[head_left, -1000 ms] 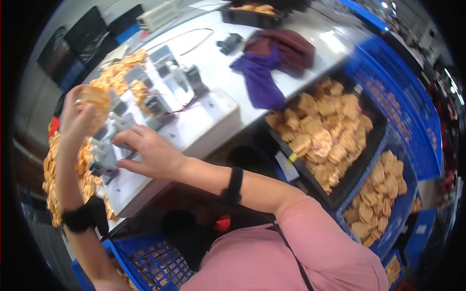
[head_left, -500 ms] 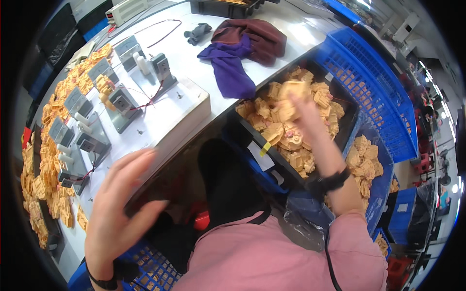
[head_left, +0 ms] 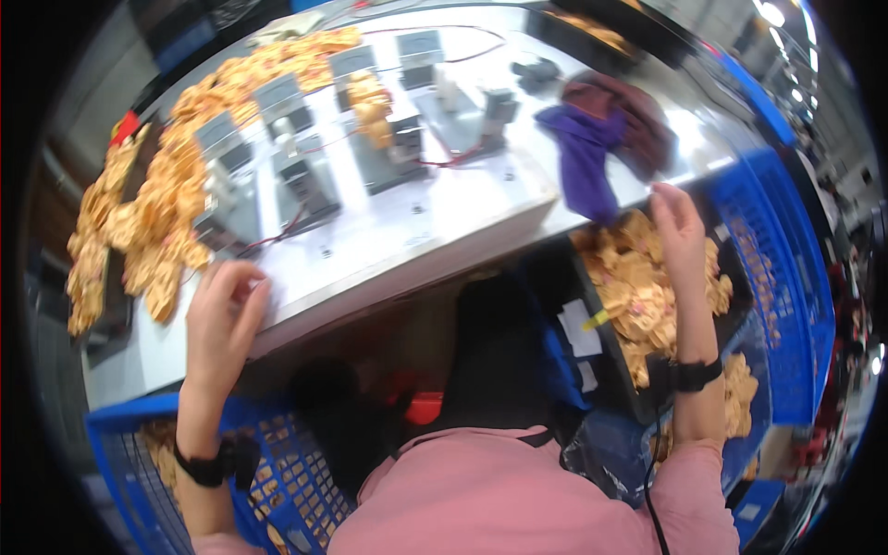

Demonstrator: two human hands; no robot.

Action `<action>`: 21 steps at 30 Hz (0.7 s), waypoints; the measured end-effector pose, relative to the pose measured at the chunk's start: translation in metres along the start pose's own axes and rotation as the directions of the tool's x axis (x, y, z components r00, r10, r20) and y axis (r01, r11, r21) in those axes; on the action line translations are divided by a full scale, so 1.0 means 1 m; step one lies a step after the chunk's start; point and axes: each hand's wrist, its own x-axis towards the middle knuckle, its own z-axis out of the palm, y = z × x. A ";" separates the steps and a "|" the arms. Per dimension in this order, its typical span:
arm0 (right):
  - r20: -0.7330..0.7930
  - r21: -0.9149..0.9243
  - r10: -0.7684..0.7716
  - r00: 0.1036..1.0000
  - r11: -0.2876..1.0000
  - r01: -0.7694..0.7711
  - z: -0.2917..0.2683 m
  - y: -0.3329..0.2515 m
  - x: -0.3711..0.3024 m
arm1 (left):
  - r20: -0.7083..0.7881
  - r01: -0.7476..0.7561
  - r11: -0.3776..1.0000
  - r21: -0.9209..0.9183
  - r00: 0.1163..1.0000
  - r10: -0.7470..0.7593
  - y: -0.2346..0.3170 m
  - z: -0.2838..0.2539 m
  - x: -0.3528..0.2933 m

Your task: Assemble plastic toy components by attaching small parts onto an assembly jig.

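Note:
My left hand point(head_left: 225, 310) is at the front edge of the white table, its fingers loosely bent, the thumb apart and nothing visible between them. Right beside it lies a heap of yellow-orange plastic parts point(head_left: 166, 245). My right hand point(head_left: 681, 231) hangs above a black bin point(head_left: 615, 370) full of the same parts point(head_left: 643, 296); its fingers are half bent and look empty. Several grey test fixtures point(head_left: 310, 190) with white posts and red wires stand in a row on the table. One fixture carries a yellow part point(head_left: 372, 111).
A purple cloth point(head_left: 583, 153) and a brown cloth point(head_left: 643, 120) lie at the table's right. Blue crates point(head_left: 772, 268) stand to the right, and another blue crate point(head_left: 296, 472) is below my left arm. A black tray point(head_left: 583, 42) is at the back.
The view has swung left. My right hand, earlier over the bin with a yellow part, now looks empty and sits nearer the bin's far edge. My left hand has lowered to the table edge.

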 end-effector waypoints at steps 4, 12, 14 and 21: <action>0.324 0.004 -0.520 0.790 0.836 0.549 0.111 -0.107 -0.009 | -0.027 0.052 0.999 -0.011 0.998 -0.052 -0.010 0.007 -0.002; 0.492 0.041 -0.611 0.620 0.728 0.685 0.182 -0.128 0.008 | -0.023 0.084 0.994 -0.073 0.996 -0.086 -0.007 0.004 0.001; 0.527 0.087 -0.575 0.626 0.769 0.633 0.183 -0.127 0.012 | -0.031 0.105 0.992 -0.076 0.994 -0.107 -0.008 0.005 0.001; 0.553 0.152 -0.509 0.659 0.840 0.521 0.186 -0.130 0.013 | -0.033 0.108 0.993 -0.043 0.993 -0.109 -0.006 0.004 -0.002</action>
